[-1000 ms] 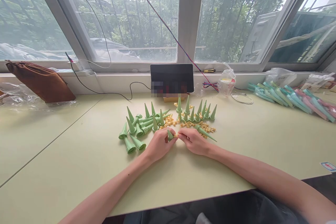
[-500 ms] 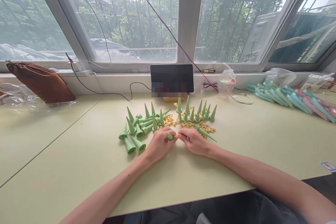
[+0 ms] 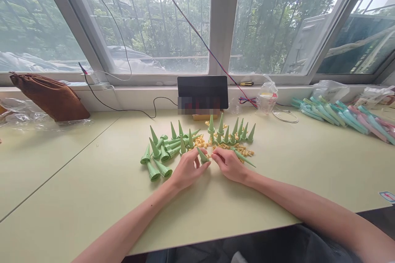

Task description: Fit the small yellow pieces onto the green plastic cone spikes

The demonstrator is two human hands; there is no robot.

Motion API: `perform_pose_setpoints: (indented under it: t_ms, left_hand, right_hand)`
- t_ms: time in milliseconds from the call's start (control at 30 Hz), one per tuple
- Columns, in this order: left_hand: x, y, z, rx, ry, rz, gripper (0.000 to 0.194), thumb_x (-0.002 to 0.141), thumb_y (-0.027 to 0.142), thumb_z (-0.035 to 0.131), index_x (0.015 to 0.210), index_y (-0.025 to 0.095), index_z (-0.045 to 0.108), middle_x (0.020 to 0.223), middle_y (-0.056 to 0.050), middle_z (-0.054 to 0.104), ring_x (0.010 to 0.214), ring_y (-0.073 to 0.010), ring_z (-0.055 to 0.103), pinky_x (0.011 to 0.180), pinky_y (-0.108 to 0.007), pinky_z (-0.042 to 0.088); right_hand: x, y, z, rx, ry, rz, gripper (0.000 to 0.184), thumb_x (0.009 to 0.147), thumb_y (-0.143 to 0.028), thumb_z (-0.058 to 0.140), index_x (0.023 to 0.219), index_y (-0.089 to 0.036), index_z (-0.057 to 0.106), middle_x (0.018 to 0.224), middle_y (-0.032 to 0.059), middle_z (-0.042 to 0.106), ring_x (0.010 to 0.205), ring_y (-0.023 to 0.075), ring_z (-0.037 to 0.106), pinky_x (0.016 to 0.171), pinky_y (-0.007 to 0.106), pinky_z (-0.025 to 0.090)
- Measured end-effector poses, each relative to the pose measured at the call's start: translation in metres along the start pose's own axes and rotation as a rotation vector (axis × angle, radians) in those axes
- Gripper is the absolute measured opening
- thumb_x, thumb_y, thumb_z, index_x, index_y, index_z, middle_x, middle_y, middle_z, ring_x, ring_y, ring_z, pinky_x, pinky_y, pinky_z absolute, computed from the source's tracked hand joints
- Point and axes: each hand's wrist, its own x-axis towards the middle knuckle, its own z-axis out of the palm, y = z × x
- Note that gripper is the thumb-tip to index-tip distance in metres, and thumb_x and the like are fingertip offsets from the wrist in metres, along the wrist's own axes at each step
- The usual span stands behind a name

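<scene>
My left hand (image 3: 187, 169) pinches a small green plastic cone (image 3: 202, 155), its tip pointing up and away. My right hand (image 3: 228, 164) is closed just to the right of it, fingertips meeting the cone's base around a small yellow piece I can barely see. Behind the hands lies a scatter of small yellow pieces (image 3: 224, 146). To the left is a heap of green cones lying down (image 3: 160, 154); behind stand several upright cones (image 3: 234, 130). One long green spike (image 3: 244, 158) lies beside my right hand.
A dark tablet (image 3: 203, 92) leans against the window sill at the back. A brown pouch (image 3: 51, 96) lies far left, a plastic bag (image 3: 267, 95) and a row of teal and pink packets (image 3: 342, 117) to the right. Cables run across the sill.
The cone in my left hand has tipped up, so its point now stands higher. Both hands have stayed in the same spot on the table.
</scene>
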Motion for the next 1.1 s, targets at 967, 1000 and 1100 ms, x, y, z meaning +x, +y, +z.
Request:
perform_pose_setpoints:
  t_ms: [967,1000,1100]
  left_hand:
    - [-0.0003,-0.0012,0.0051,0.083,-0.121,0.006,0.013,0.086,0.032,0.061,0.092,0.022,0.069,0.088,-0.002,0.06,0.059,-0.0112,0.052,0.059,-0.025,0.044]
    - [-0.0003,-0.0011,0.005,0.08,-0.115,-0.002,0.014,0.086,0.032,0.062,0.094,0.023,0.068,0.089,-0.002,0.06,0.059,-0.0111,0.052,0.06,-0.025,0.045]
    - [-0.0003,0.0001,0.0044,0.071,-0.087,-0.01,0.017,0.086,0.033,0.062,0.1,0.023,0.066,0.095,-0.002,0.062,0.057,-0.0098,0.051,0.063,-0.027,0.046]
  right_hand:
    - [-0.0054,-0.0056,0.0031,-0.064,0.126,-0.163,0.018,0.097,-0.032,0.047,0.089,-0.019,0.057,0.066,0.0003,0.059,0.052,0.0108,0.049,0.051,0.024,0.041]
    - [-0.0053,-0.0057,0.003,-0.064,0.135,-0.167,0.018,0.097,-0.032,0.047,0.088,-0.019,0.057,0.066,0.0,0.058,0.051,0.0106,0.049,0.051,0.023,0.04]
    - [-0.0051,-0.0066,0.0019,-0.071,0.168,-0.176,0.017,0.096,-0.031,0.047,0.087,-0.019,0.056,0.065,-0.0004,0.057,0.051,0.0106,0.048,0.05,0.023,0.039]
